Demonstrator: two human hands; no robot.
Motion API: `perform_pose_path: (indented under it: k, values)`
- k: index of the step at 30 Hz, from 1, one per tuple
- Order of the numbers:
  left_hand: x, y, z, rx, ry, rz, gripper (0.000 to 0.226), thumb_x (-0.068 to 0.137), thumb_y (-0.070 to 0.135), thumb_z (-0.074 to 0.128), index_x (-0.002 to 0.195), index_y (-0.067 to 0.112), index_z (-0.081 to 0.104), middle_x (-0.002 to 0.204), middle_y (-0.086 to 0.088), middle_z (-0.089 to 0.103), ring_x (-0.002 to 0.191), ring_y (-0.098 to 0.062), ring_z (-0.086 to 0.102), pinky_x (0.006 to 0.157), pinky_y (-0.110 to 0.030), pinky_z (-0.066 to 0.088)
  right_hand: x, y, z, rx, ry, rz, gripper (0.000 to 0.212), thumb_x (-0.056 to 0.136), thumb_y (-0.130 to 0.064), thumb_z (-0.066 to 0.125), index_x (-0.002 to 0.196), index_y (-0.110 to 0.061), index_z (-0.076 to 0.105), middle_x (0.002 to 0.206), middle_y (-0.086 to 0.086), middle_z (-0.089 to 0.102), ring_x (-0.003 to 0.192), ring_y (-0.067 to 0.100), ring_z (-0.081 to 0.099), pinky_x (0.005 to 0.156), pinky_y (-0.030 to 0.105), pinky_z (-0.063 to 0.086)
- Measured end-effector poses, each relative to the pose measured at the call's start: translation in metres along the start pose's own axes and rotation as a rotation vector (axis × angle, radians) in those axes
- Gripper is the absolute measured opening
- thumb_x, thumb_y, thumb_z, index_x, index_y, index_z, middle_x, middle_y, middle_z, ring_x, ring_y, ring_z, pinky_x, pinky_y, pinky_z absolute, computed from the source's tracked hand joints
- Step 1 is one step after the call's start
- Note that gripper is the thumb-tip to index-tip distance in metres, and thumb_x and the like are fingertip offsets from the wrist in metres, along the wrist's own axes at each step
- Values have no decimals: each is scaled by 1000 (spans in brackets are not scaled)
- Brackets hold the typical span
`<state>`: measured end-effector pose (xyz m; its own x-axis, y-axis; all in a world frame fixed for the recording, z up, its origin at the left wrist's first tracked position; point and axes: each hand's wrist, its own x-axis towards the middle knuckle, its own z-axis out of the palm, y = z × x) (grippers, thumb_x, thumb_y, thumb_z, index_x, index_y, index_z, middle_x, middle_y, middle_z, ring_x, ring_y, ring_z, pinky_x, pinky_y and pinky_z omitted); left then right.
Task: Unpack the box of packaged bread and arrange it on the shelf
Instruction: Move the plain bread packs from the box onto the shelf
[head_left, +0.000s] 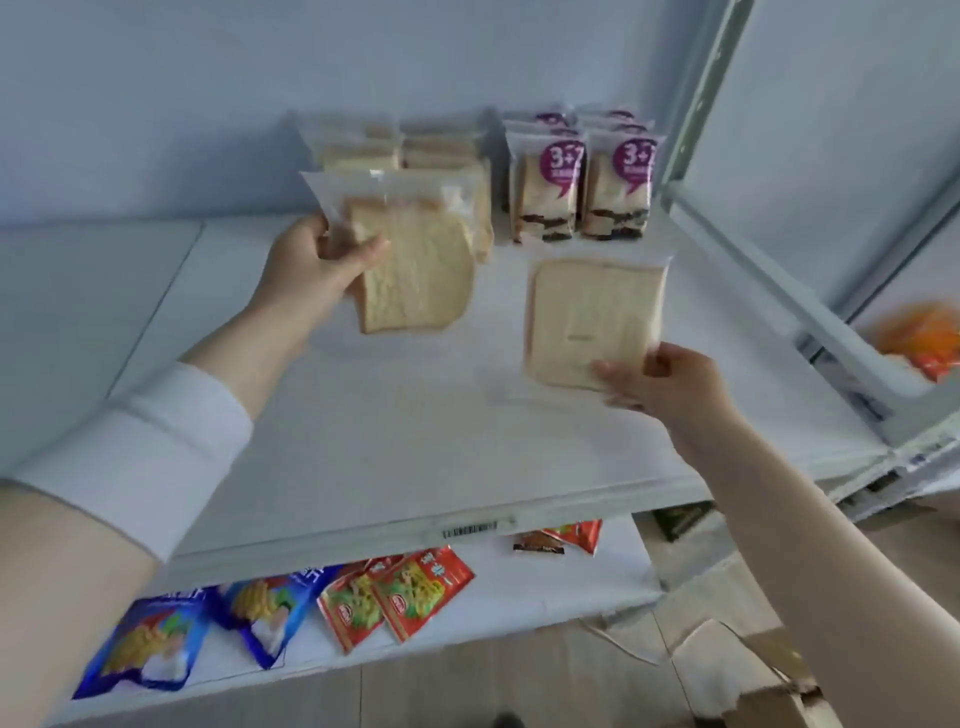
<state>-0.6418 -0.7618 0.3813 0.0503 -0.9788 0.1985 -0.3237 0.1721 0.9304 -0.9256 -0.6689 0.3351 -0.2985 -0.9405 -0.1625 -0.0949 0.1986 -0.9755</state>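
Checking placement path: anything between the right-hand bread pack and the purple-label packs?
Head view: only bare shelf separates the bread pack in the right hand from the purple-label packs.

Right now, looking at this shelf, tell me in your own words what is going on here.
A person is stocking a white shelf with packaged bread. The left hand grips a clear pack of sliced bread in front of the plain packs at the back. The right hand holds a square bread pack by its lower edge, in front of the purple-labelled packs. An opened cardboard box sits low at the right.
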Motion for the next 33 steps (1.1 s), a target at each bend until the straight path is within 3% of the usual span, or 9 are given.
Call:
perform_pose_path:
  k: [6, 11, 14, 16, 20, 24, 27, 29, 33]
  values:
    - [105, -38, -19, -48, 63, -105, 16, 88, 14, 61, 77, 24, 55, 80, 9, 59, 54, 8, 60, 63, -17, 51, 118, -23, 86, -34, -74, -19, 55, 67, -15, 82, 103, 18, 57, 83, 13, 55, 71, 20, 54, 76, 34, 56]
    - [170, -70, -26, 13, 125, -127, 16, 84, 15, 65, 76, 24, 55, 81, 5, 60, 73, -8, 58, 79, -33, 49, 179, -25, 144, -70, -40, -4, 25, 67, -25, 82, 78, -14, 62, 72, -1, 57, 74, 18, 52, 64, 28, 39]
    - [187, -89, -28, 159, 180, -97, 25, 78, 22, 73, 95, 10, 59, 95, -4, 63, 85, -16, 57, 81, -30, 45, 191, -24, 159, -172, 12, -36, 36, 65, -34, 81, 68, -19, 48, 67, -4, 49, 69, 18, 46, 59, 29, 34]
    - [189, -97, -24, 191, 217, -87, 41, 75, 26, 76, 104, 5, 56, 98, -4, 61, 90, -17, 56, 83, -29, 43, 194, -22, 164, -240, 79, -90, 42, 63, -33, 83, 78, -20, 46, 67, -8, 47, 70, 17, 48, 63, 31, 37]
    - [186, -103, -14, 221, 263, -102, 34, 76, 29, 73, 98, 16, 51, 97, 0, 59, 90, -16, 54, 77, -22, 39, 187, -25, 169, -366, 201, -175, 50, 64, -33, 83, 93, -20, 44, 77, -10, 50, 89, 19, 52, 75, 30, 39]
    - [179, -94, -19, 301, 333, -61, 59, 77, 31, 72, 123, 4, 46, 124, -11, 55, 115, -24, 51, 95, -27, 39, 176, -30, 171, -532, 146, -158, 55, 74, -43, 73, 114, -12, 50, 110, -2, 53, 117, 25, 45, 89, 29, 36]
    - [155, -76, -26, 553, 406, 116, 63, 80, 33, 67, 130, 4, 42, 131, -16, 46, 123, -31, 42, 101, -34, 29, 151, -34, 161, -629, 164, -183, 71, 79, -47, 66, 135, -13, 38, 136, 6, 42, 130, 23, 33, 107, 35, 30]
    - [132, -57, -20, 716, 295, 310, 57, 81, 30, 65, 129, 6, 44, 130, -18, 45, 122, -34, 41, 99, -38, 30, 126, -37, 148, -737, 215, -214, 71, 82, -45, 63, 139, -14, 33, 141, 7, 37, 132, 24, 30, 109, 35, 27]
    - [77, -6, 22, 1012, -185, 566, 52, 85, 27, 61, 129, 7, 41, 132, -19, 41, 122, -36, 38, 97, -44, 32, 65, -36, 105, -986, 303, -225, 65, 88, -37, 59, 142, -15, 30, 143, 9, 34, 132, 27, 30, 109, 37, 27]
